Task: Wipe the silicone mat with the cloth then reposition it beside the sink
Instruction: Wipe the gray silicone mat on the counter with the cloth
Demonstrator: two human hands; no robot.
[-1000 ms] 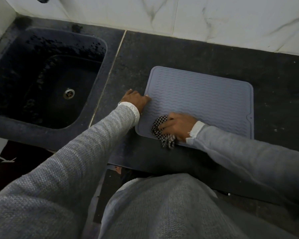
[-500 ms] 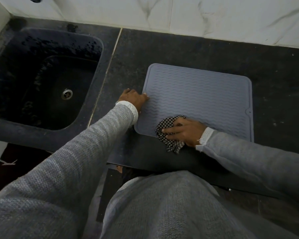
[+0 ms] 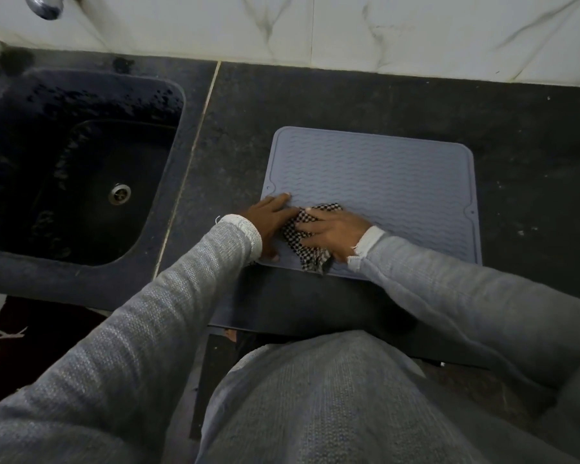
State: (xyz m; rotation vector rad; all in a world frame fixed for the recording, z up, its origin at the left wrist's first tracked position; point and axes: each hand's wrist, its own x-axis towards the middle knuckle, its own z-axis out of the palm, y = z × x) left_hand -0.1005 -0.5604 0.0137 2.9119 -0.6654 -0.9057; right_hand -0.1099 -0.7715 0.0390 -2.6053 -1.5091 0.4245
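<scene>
A grey rectangular silicone mat [image 3: 382, 192] with wavy ridges is laid flat on the dark speckled stone counter [image 3: 533, 128], at three o'clock from the black sink [image 3: 64, 155] and apart from its rim. A black-and-white checked cloth [image 3: 307, 242] is pressed onto the mat's seven o'clock corner by the right hand [image 3: 332, 229], whose fingers are held straight and slightly apart. The left hand [image 3: 270, 219] is rested flat on the mat's nine o'clock edge, fingers extended, touching the cloth.
</scene>
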